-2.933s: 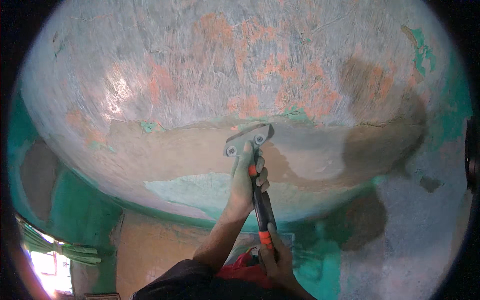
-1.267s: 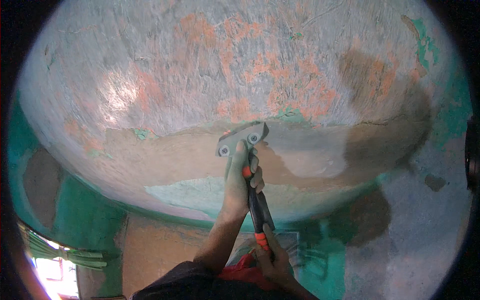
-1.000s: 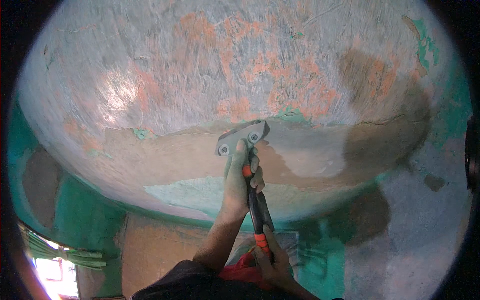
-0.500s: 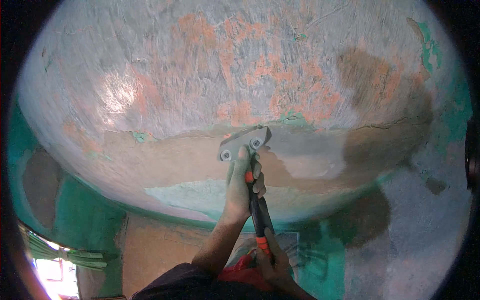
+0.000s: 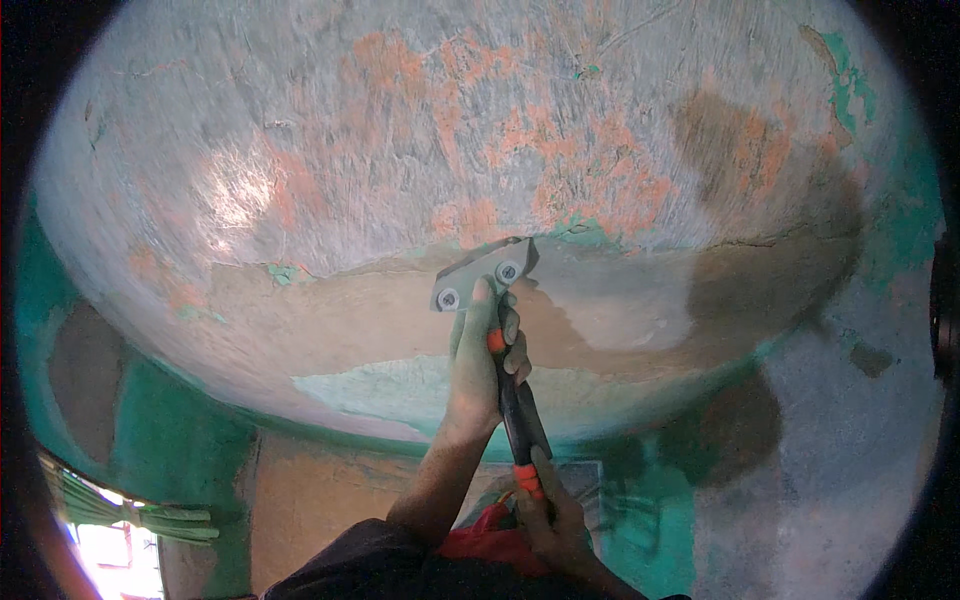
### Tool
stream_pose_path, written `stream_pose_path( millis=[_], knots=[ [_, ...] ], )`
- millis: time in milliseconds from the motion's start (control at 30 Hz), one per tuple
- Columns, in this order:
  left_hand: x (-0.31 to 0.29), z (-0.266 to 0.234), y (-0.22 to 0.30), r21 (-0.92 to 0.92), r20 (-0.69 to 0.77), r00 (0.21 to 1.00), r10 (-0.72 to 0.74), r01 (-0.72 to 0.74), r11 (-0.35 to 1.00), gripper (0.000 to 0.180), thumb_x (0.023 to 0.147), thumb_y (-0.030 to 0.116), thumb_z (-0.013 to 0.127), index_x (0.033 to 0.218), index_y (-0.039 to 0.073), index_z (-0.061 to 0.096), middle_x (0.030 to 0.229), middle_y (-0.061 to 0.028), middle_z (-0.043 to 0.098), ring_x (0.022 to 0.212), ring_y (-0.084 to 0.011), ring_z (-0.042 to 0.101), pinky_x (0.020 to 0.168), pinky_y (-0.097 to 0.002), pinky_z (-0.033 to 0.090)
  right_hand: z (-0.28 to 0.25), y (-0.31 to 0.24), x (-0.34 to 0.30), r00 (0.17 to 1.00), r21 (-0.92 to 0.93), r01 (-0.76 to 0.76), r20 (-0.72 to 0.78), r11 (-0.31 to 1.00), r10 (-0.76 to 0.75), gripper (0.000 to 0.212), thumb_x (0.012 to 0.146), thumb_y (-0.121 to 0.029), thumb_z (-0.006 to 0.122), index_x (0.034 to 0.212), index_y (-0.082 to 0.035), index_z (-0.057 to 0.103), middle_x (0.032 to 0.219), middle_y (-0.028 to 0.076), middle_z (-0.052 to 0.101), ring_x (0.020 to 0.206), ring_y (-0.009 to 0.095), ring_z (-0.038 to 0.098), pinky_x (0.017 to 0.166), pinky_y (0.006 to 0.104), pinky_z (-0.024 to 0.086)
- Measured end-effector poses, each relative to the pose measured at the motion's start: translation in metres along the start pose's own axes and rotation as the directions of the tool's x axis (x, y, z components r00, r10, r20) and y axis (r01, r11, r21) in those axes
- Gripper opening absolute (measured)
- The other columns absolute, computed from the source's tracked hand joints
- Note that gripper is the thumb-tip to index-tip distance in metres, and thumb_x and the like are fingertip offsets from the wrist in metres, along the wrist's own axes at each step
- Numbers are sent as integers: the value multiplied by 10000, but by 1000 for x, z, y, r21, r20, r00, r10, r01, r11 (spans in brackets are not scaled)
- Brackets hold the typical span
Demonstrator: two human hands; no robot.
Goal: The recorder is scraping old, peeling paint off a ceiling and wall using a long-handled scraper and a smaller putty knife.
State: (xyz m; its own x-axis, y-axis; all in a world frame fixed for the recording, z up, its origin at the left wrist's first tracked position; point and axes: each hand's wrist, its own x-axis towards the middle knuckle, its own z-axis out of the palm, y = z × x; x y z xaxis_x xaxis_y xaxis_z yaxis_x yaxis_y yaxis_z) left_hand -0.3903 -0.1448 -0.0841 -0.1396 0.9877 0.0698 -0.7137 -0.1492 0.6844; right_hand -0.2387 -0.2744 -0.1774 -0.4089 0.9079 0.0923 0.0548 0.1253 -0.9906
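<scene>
Head view. The two-screw blade scraper slants upward from hand to hand, its blade head just beyond the left thumb. I see the left hand closed round the scraper's neck, thumb laid along the head; the right hand, lower and to its right, is curled about the handle's rear orange band, its far fingers hidden. Whether the edge touches the surface I cannot tell. Ahead of the hands runs a bare brown plaster band, with a green paint flake to their left and a crack well to their right. I judge three hazards: a corner of the tilted blade could gouge the plaster under uneven pressure; the left thumb, so near the edge, could be nicked if the scraper snags; and loosened flakes could drop toward the face.
</scene>
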Motion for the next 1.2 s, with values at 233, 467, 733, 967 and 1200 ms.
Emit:
stream_pose_path(
  millis=[233, 467, 733, 967, 1200],
  knots=[
    [3, 4, -2, 13, -66, 998, -1, 2, 1000, 335, 989, 457, 455, 961, 128, 509, 630, 51, 433, 394, -47, 351, 348, -201, 283, 0, -2, 2, 998, 3, 55, -34, 998, -55, 543, 971, -96, 489, 1478, -48, 299, 801, 89, 576, 627, 122, 514, 586, 283, 439],
    [6, -9, -5, -2, -44, 999, 29, -29, 1000, 338, 995, 458, 438, 962, 129, 508, 634, 49, 432, 394, -53, 349, 351, -207, 290, 0, 7, 11, 977, -90, 191, -78, 978, -198, 532, 956, -109, 543, 1451, -49, 359, 762, 130, 599, 579, 160, 536, 552, 305, 431],
    [5, -9, 4, -66, -5, 1000, 27, -27, 997, 351, 990, 473, 447, 942, 129, 500, 656, 48, 436, 421, -53, 374, 381, -207, 300, -1, -6, 11, 998, -43, 69, -6, 997, -70, 544, 954, -74, 519, 1454, 1, 318, 854, 66, 561, 727, 119, 536, 654, 284, 463],
    [0, -22, 6, -111, -40, 999, 28, -33, 993, 348, 993, 473, 436, 948, 133, 495, 645, 54, 427, 418, -54, 367, 383, -203, 302, 4, -15, 13, 992, -147, 123, 11, 981, -123, 549, 948, -59, 519, 1458, -7, 322, 873, 68, 572, 705, 111, 517, 632, 269, 442],
    [0, -26, 10, -95, -50, 997, 51, -56, 994, 362, 986, 488, 440, 938, 133, 490, 646, 50, 430, 424, -60, 375, 383, -207, 305, 5, -6, 16, 998, -74, 68, 20, 995, -67, 554, 943, -44, 518, 1460, -16, 323, 838, 62, 565, 692, 113, 511, 627, 270, 439]
  ],
)
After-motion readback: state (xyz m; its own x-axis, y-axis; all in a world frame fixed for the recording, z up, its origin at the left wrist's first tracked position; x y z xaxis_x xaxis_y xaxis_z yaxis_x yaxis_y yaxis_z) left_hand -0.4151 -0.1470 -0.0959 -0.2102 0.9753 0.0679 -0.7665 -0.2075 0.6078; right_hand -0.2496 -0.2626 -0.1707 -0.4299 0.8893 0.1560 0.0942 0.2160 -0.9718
